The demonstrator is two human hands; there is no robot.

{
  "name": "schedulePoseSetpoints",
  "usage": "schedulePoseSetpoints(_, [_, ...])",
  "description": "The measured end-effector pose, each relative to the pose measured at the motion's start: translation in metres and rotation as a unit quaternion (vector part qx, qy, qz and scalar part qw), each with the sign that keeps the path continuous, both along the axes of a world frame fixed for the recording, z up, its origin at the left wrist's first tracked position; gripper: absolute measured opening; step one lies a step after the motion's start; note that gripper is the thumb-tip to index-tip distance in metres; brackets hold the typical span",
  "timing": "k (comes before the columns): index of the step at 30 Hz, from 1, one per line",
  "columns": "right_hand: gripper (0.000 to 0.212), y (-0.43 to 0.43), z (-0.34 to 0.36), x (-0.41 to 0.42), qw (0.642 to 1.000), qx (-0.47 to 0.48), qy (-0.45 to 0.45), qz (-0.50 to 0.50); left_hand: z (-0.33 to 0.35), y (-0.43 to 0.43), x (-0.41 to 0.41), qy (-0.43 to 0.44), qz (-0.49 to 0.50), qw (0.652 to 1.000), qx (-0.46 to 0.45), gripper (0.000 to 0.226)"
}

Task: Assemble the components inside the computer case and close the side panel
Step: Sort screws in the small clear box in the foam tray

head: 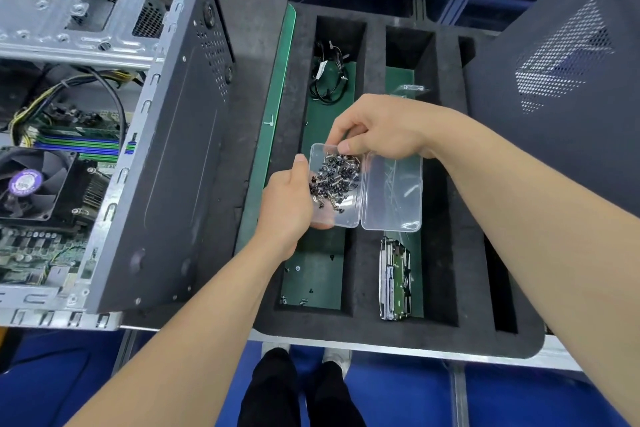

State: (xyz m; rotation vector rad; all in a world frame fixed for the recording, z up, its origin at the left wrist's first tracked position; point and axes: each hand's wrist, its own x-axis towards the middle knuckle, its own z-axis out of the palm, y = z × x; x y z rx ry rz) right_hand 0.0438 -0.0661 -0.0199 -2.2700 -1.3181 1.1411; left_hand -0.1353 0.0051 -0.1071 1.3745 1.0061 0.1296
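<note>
1. The screws (334,180) lie heaped in the open screw box (341,217), which is held above the foam tray (360,253), to the right of the computer case (180,149).
2. The left hand (287,208) grips the box from its left side and underneath, thumb on the rim. The right hand (377,128) pinches into the far end of the heap with thumb and forefinger, evidently on one screw; the piece itself is too small to confirm.
3. Step in hand, as judged: picking fasteners for a component not yet mounted.
4. The next move calls for lifting out a single screw without dragging others along, while the box is kept level so nothing spills.
5. Count:
   - one screw box, its hinged lid folded out to the right;
   - several dozen screws, too tangled for an exact figure;
   - one hard drive (394,281), on edge in the second tray slot;
   - one cable bundle (327,76), in the first slot, with a few loose screws on that slot's floor;
   - one case, open side up on the worktop;
   - one side panel (554,97), off the case, at far right.
</note>
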Motion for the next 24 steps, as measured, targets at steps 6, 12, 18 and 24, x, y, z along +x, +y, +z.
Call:
schedulePoseSetpoints(6, [0.014,-0.001,0.004,0.001,1.0,0.013,0.008,0.001,0.0,-0.002,-0.001,-0.005,0.0,1.0,-0.012,0.064])
schedulePoseSetpoints(12, [0.008,0.0,0.005,0.002,0.999,0.027,0.031,-0.018,0.004,0.0,-0.004,-0.053,-0.013,0.996,-0.067,0.064])
schedulePoseSetpoints(18, [0.004,0.0,-0.001,0.0,0.998,0.06,0.013,-0.024,0.012,0.007,-0.013,-0.128,-0.049,0.98,-0.144,0.061])
schedulePoseSetpoints(24, [0.013,-0.008,0.0,-0.005,0.99,0.136,0.022,0.008,0.009,0.01,-0.017,-0.149,-0.064,0.978,-0.133,0.065])
